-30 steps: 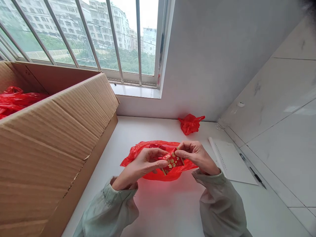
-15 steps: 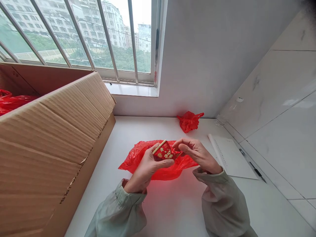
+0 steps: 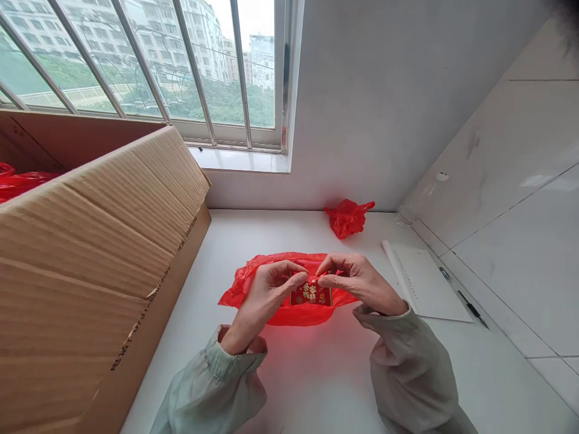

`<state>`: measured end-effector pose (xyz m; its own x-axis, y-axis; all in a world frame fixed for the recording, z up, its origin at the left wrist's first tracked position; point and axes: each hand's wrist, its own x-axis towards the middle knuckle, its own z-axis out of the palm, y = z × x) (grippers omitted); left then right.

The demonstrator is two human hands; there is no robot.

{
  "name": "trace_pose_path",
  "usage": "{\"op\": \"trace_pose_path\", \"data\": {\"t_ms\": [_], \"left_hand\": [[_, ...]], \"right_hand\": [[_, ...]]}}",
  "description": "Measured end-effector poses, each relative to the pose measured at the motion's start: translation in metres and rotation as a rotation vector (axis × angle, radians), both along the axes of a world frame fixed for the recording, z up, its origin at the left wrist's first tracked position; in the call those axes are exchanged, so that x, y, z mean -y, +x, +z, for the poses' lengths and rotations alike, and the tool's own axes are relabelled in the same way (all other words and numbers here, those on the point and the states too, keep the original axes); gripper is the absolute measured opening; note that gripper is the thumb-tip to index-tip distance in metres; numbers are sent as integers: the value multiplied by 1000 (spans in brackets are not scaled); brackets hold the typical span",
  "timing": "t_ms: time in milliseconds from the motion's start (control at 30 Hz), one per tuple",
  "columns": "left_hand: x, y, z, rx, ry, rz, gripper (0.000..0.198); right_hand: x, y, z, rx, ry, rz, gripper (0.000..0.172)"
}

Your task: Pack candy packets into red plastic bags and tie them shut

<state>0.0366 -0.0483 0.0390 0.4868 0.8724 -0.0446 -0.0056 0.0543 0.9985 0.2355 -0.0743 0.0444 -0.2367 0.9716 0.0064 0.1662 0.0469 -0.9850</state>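
The small red box [image 3: 311,294] has turned upright, and now your left hand [image 3: 265,295] and right hand [image 3: 357,283] each hold its top in a tight grip over the red bag [image 3: 242,284].

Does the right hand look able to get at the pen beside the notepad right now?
Likely yes, once freed: the right hand pinches the small red box with the left hand, but only the flat notepad lies between it and the pen.
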Motion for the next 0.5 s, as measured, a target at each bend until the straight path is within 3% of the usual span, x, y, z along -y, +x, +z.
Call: {"op": "trace_pose_path", "data": {"t_ms": [167, 500], "left_hand": [[-4, -2, -6, 38, -22, 57, 27], [-1, -4, 1, 68, -60, 103, 29]], "right_hand": [[-3, 0, -5, 20, 50, -48, 21], [-3, -5, -5, -92, 69, -104, 25]]}}
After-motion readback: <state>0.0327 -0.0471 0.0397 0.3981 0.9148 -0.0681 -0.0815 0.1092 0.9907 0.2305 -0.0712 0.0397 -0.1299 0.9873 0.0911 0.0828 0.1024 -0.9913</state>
